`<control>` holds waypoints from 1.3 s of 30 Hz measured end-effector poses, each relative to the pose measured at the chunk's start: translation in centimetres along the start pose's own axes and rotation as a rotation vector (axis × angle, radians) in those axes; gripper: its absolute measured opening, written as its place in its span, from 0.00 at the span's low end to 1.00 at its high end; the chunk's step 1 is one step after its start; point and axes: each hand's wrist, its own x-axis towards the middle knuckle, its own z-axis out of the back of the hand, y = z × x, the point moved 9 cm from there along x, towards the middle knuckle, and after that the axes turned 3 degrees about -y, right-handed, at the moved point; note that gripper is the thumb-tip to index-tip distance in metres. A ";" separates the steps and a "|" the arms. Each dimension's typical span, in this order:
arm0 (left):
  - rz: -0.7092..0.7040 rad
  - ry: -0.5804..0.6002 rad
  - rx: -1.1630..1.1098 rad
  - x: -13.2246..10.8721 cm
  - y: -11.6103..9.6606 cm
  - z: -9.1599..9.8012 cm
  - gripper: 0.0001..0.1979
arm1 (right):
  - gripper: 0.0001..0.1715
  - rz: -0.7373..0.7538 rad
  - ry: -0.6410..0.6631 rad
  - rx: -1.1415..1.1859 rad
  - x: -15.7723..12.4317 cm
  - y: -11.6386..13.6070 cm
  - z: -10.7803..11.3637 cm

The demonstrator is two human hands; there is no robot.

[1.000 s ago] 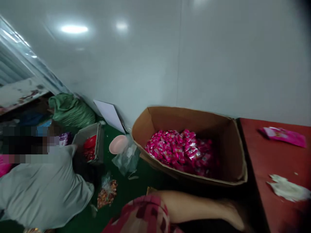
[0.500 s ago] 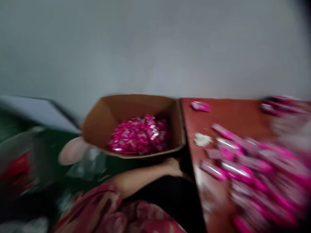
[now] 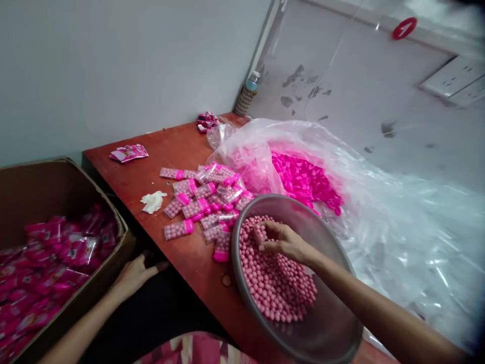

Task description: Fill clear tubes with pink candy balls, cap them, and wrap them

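Note:
My right hand [image 3: 282, 241] is inside a metal bowl [image 3: 333, 328] of small pink candy balls [image 3: 276, 285]. Its fingers are pinched round a small pink container at the edge of the heap. Left of the bowl, several filled clear containers with pink caps [image 3: 204, 199] lie on the red-brown table [image 3: 162, 151]. My left hand [image 3: 135, 275] rests low between the table's edge and the corner of a cardboard box [image 3: 56, 184], with its fingers stretched out and nothing in them.
The box holds several pink sachets [image 3: 49, 263]. Behind the bowl, an open clear plastic bag [image 3: 379, 202] holds loose pink caps [image 3: 303, 177]. A crumpled white scrap [image 3: 152, 201], a pink packet [image 3: 129, 152] and a bottle [image 3: 246, 95] in the corner are also on the table.
The view has swung right, from the floor and the cardboard box to the table. My right hand has come into view in the bowl. My left hand stays by the box's corner.

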 end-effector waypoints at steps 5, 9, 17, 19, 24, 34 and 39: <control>-0.020 0.069 -0.243 1.1 -1.6 -1.6 0.29 | 0.25 -0.023 -0.055 0.406 -1.7 0.4 1.6; -0.039 0.135 -0.299 -0.4 -2.4 -1.6 0.26 | 0.34 -0.012 -0.148 0.440 -2.4 0.5 2.7; 0.003 -0.029 -0.195 0.3 -1.9 -0.9 0.29 | 0.30 0.102 -0.130 0.418 -2.8 1.5 2.9; -0.004 -0.037 -0.229 1.5 -3.3 -1.3 0.30 | 0.26 0.130 -0.122 0.404 -3.1 1.9 2.9; -0.010 0.188 -0.249 -2.0 -3.7 -1.1 0.20 | 0.23 0.088 -0.113 0.510 -3.7 1.5 2.7; -0.532 0.113 -0.097 -9.9 -26.2 1.7 0.15 | 0.19 0.209 -0.242 0.682 -4.8 3.7 3.0; -0.708 0.281 -0.341 -7.7 -35.1 -4.6 0.20 | 0.19 0.270 -0.466 0.574 -6.6 4.4 4.1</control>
